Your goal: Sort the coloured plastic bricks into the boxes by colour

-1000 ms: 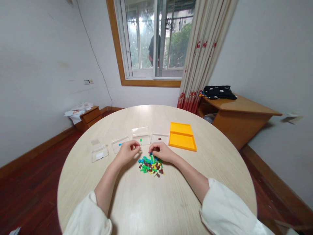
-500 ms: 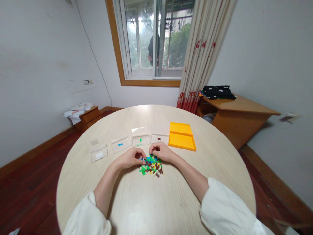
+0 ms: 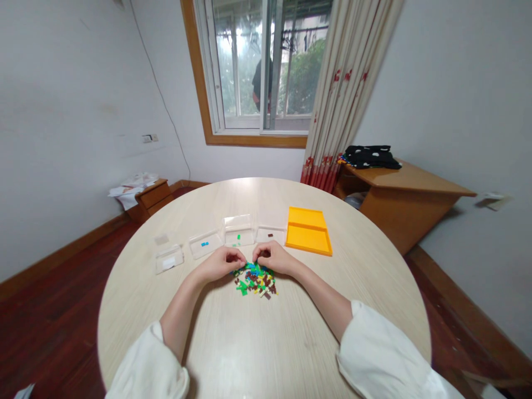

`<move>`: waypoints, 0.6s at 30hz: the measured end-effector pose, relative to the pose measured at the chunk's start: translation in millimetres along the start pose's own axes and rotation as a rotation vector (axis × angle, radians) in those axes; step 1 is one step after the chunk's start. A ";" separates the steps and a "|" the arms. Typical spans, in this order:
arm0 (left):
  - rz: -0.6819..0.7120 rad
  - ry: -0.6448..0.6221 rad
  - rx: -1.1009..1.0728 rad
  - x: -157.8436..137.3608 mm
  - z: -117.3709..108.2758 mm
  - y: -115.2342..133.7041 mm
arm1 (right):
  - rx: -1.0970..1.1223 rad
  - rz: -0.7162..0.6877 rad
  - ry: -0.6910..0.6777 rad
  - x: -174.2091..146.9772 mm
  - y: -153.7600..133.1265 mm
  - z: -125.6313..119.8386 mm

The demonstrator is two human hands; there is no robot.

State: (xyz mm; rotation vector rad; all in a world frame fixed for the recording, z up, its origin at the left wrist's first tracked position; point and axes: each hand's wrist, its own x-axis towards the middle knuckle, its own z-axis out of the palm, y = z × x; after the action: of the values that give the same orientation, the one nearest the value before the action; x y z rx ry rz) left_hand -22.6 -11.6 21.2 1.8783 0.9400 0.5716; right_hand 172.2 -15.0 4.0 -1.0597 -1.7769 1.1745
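A heap of small toy building bricks [image 3: 255, 282] in green, blue, brown, yellow and cream lies on the round table. My left hand [image 3: 221, 262] reaches the heap's upper left edge, its thumb and fingertips pinched together. Opposite it, my right hand [image 3: 275, 258] rests at the upper right edge with fingers curled inward. Whatever the fingertips hold, if anything, is too small to make out. Just beyond the hands, a clear box [image 3: 227, 226] has a few green bricks in it. A brown piece [image 3: 270, 235] sits in the clear tray [image 3: 282, 230] to its right.
Blue pieces [image 3: 204, 244] lie in another clear tray [image 3: 193, 254]. Farther left is a small clear box [image 3: 180, 260] with white pieces. An open yellow case [image 3: 310, 226] lies at the right. A wooden desk [image 3: 411, 183] stands past the table [image 3: 249, 354].
My left hand has lifted slightly up and away from the heap's left side, uncovering more bricks there. My right hand has barely moved.
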 end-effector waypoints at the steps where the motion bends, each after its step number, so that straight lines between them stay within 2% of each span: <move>1: -0.004 0.005 -0.018 -0.1 -0.7 -0.4 | -0.002 0.001 0.001 -0.1 0.2 0.1; 7: -0.047 -0.015 -0.063 -3.3 -6.3 -3.7 | -0.024 -0.009 0.033 -1.0 0.0 1.4; 18: -0.009 0.006 0.197 -3.7 -5.9 -6.4 | -0.023 0.012 0.052 -1.5 -2.0 2.3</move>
State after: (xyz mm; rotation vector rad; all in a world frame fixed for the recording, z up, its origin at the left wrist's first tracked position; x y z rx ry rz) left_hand -31.4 -9.7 18.3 2.0470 1.0400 0.4938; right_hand 170.2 -17.7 5.0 -1.1058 -1.7501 1.1260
